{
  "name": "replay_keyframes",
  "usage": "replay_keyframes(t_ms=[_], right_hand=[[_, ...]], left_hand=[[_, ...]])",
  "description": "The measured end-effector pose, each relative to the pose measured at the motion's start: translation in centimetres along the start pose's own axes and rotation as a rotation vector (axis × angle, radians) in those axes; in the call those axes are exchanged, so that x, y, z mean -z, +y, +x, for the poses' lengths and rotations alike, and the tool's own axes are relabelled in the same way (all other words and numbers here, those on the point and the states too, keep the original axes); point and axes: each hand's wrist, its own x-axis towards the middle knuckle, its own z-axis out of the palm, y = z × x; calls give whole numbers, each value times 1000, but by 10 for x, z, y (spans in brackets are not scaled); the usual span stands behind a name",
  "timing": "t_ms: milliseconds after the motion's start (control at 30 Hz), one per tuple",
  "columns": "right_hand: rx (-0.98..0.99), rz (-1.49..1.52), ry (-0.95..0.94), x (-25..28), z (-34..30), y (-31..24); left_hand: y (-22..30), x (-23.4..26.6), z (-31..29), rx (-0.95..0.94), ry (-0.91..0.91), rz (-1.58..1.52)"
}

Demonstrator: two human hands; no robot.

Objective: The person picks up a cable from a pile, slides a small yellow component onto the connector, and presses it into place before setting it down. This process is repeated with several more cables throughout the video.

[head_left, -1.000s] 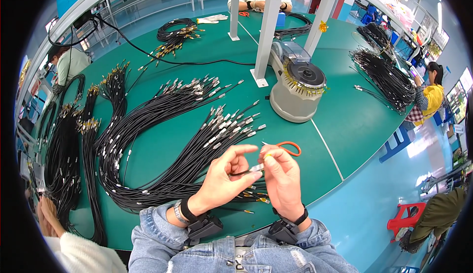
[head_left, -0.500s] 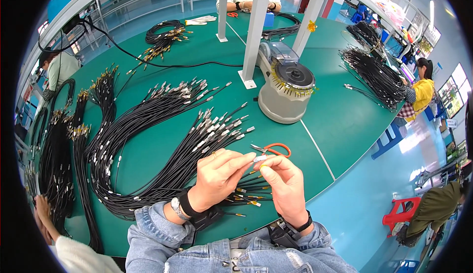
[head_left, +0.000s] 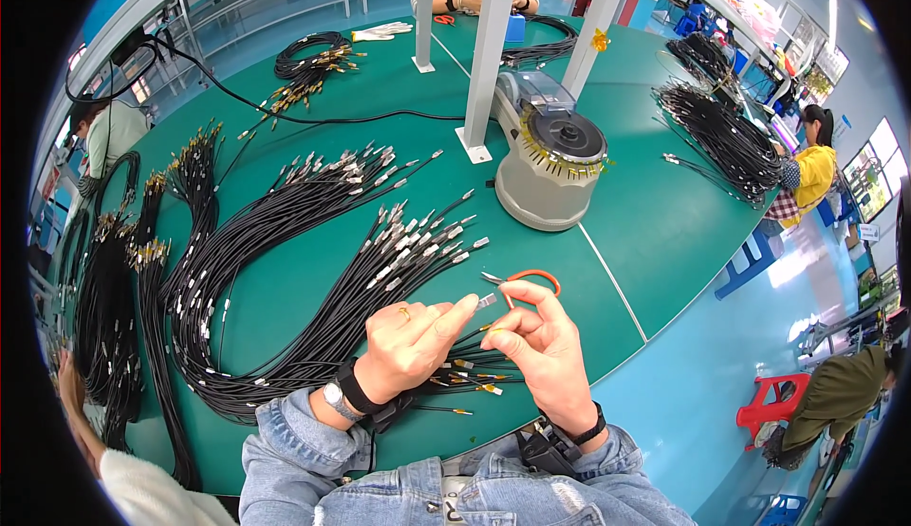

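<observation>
At the near edge of the green table, my left hand (head_left: 413, 341) is closed, its fingertips at a small whitish label (head_left: 486, 301) that sticks out past them. Just to the right is my right hand (head_left: 543, 350), its thumb bent in against a finger and a tiny yellow bit showing there. What it pinches is too small to make out. Red-handled snips (head_left: 531, 279) lie directly behind my right fingers, partly covered by them. Below and between my hands spread several black cable ends (head_left: 465, 374) with yellow and white tips. A large bundle of black cables with white-tagged ends (head_left: 408, 241) lies to the left.
A grey round tape dispenser (head_left: 546, 184) stands beyond my hands, beside white metal posts (head_left: 486, 80). More cable bundles (head_left: 109, 308) line the left side, and another coil (head_left: 721, 137) lies far right. Co-workers sit around the table. A red stool (head_left: 771, 407) stands on the floor.
My hands have drawn slightly apart. The whitish label, earlier between both hands, is now at my left fingertips only, and my right index finger has lifted away from it.
</observation>
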Motion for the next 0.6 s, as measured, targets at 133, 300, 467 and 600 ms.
replay_keyframes(t_ms=[133,300,467,600], right_hand=[[-19,48,-21,2,0,3],[-79,45,-42,1,1,2],[-148,90,-61,-1,4,-1],[-173,103,-67,1,4,-1]], left_hand=[[-1,2,-2,-51,-32,26],[3,3,-4,-52,-38,-4],[3,2,-8,-83,-29,-30],[2,2,-9,-108,-43,-47]])
